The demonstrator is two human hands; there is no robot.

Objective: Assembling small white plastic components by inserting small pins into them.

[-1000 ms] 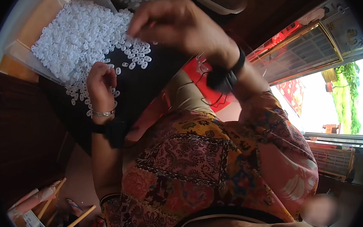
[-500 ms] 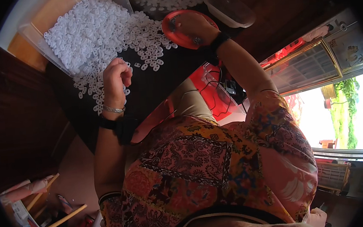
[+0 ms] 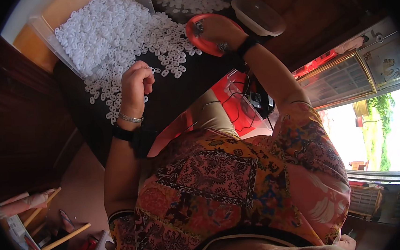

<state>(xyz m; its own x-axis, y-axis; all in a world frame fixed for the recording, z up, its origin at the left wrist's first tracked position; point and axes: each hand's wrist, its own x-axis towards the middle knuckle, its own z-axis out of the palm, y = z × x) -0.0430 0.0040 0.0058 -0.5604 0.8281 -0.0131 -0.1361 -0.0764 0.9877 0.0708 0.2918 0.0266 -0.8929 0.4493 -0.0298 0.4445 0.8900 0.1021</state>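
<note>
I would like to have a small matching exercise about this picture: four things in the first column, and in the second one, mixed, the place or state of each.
Things
1. Left hand
2. Right hand
3. White pieces
4. Pale oval tub

Place or state
A. Heaped up, with some scattered on the black tabletop
B. Just to the right of the red dish, upper part of the picture
C. Curled, left of the red dish
D. Over the red dish, covering part of it

Right pairs: 1-C, 2-D, 3-A, 4-B
</note>
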